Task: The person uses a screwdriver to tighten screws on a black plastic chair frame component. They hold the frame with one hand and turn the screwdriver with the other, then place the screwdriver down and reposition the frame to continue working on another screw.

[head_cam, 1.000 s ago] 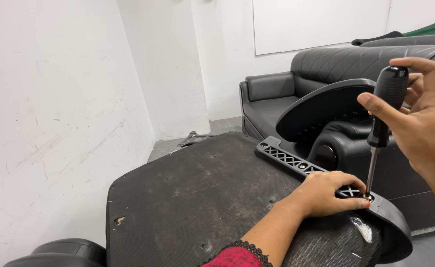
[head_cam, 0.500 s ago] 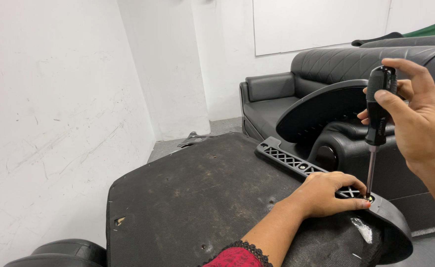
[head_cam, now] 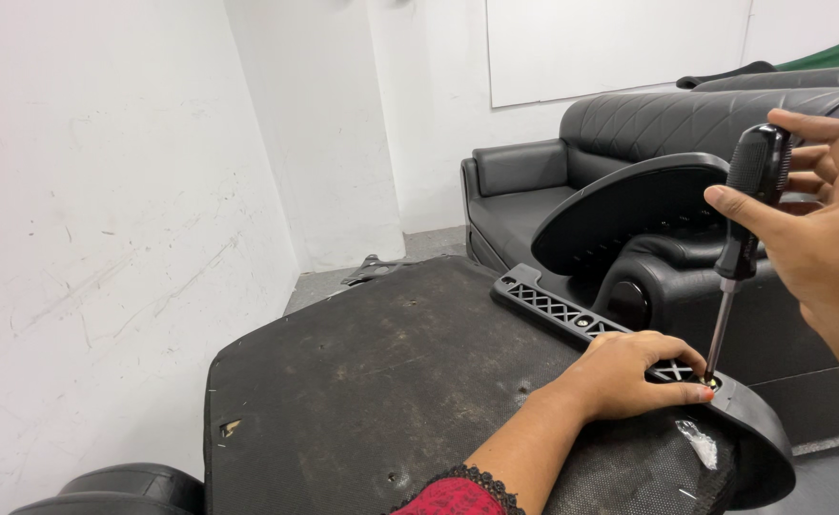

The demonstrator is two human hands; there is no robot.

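My right hand [head_cam: 820, 238] grips the upright screwdriver [head_cam: 739, 248], tip on the bracket [head_cam: 591, 324] beside my flat, empty left hand [head_cam: 634, 377].

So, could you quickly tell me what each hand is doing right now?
Left hand: resting on the black bracket beside the screwdriver tip.
Right hand: closed on the screwdriver handle.

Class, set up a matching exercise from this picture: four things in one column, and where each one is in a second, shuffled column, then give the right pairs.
1. screwdriver
2. left hand
3. black sofa
4. plastic bracket

A. against the far white wall
B. upright, gripped by the right hand
C. lying along the edge of the fabric-covered base
D. pressed flat beside the screwdriver tip

Pairs: 1-B, 2-D, 3-A, 4-C
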